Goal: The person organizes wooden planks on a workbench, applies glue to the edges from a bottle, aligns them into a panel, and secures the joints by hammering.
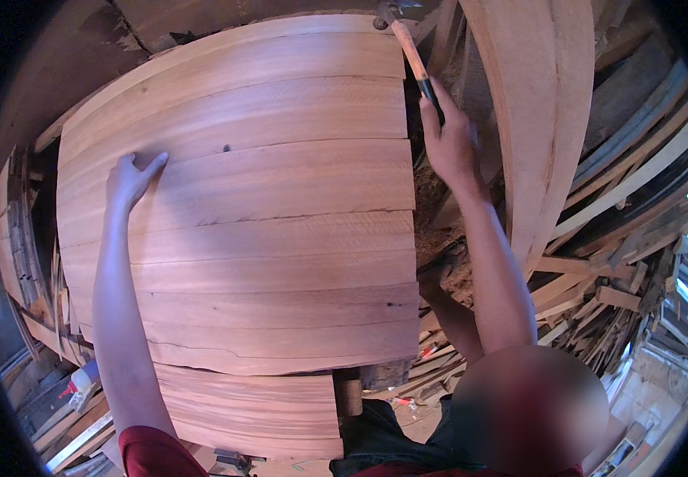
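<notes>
A broad panel of pale reddish wooden planks (280, 187) lies before me, with narrow seams between the boards and a few dark knots. My left hand (129, 181) rests on its left part, thumb and fingers apart, holding nothing. Past the panel's right edge, my right hand (449, 139) is wrapped round the dark grip of a hammer (411, 52). The hammer's wooden handle slants up and left, and its metal head is over the panel's far right corner, partly cut off by the picture's top. I cannot tell if the head touches the wood.
More striped planks (248, 409) lie at the near side. A long curved timber (523, 103) rises right of my right hand. Stacked offcuts (598, 306) fill the right side; wood scraps and a white-and-red bottle (81, 380) are at lower left. A blurred patch hides part of the lower right.
</notes>
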The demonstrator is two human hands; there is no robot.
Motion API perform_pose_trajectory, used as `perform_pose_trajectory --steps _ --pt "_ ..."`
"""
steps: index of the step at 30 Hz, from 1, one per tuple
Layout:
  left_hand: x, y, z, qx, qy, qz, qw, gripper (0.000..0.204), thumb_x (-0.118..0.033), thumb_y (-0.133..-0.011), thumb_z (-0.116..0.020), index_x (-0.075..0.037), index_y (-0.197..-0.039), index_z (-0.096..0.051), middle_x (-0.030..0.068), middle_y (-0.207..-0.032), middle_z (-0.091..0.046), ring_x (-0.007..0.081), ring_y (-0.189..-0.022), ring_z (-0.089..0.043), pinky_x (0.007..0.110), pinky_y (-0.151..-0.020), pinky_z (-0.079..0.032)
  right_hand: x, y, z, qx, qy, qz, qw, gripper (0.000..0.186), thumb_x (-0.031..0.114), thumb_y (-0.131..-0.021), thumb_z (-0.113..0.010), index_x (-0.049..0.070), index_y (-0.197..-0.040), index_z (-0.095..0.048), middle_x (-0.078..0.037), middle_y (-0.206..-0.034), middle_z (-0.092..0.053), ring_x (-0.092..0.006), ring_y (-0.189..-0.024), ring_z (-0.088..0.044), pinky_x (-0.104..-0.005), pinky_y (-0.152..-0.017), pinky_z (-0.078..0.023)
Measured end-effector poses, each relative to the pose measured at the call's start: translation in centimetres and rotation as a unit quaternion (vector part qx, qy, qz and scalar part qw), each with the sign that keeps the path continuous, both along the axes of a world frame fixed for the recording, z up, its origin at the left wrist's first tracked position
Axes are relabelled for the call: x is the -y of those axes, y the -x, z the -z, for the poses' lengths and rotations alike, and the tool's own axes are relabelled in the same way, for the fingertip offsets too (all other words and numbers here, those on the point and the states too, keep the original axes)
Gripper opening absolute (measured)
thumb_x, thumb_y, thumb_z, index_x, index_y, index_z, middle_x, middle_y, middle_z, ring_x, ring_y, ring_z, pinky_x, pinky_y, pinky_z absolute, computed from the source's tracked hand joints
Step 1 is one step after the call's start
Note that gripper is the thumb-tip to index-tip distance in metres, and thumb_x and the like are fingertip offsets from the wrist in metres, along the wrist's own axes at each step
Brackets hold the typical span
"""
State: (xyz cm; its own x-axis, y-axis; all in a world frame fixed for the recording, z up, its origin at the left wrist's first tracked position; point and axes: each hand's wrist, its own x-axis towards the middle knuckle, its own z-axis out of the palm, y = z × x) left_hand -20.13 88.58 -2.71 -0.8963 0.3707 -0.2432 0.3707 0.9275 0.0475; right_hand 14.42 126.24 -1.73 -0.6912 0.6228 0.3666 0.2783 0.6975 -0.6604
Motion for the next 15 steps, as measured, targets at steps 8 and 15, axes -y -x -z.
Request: perform_pose_trajectory --steps 8,15 --pt "0.2 -0.1 -0.1 0.010 -0.007 0.000 1.000 0.101 -0.075 -0.072 -0.066 0.012 -0.123 -0.058 0.0315 -0.118 -0.062 0.0415 -0.112 -0.062 0.044 -0.095 -0.050 3.0 -4.3 0.0 0.122 0.065 0.017 0.990 0.044 0.021 -0.100 -0.050 0.001 -0.138 -0.049 -0.032 -0.118 -0.060 -0.0434 -0.112 -0.059 -0.0448 -0.091 -0.049" --pt "0.9 0.7 0.7 -0.026 -0.014 0.014 0.999 0.099 -0.076 -0.072 -0.065 0.011 -0.120 -0.060 0.0313 -0.114 -0.064 0.0423 -0.108 -0.063 0.045 -0.093 -0.050 3.3 -5.7 0.8 0.136 0.039 0.021 0.990 0.046 0.026 -0.098 -0.051 0.005 -0.138 -0.050 -0.032 -0.102 -0.062 -0.0473 -0.093 -0.062 -0.0530 -0.078 -0.051"
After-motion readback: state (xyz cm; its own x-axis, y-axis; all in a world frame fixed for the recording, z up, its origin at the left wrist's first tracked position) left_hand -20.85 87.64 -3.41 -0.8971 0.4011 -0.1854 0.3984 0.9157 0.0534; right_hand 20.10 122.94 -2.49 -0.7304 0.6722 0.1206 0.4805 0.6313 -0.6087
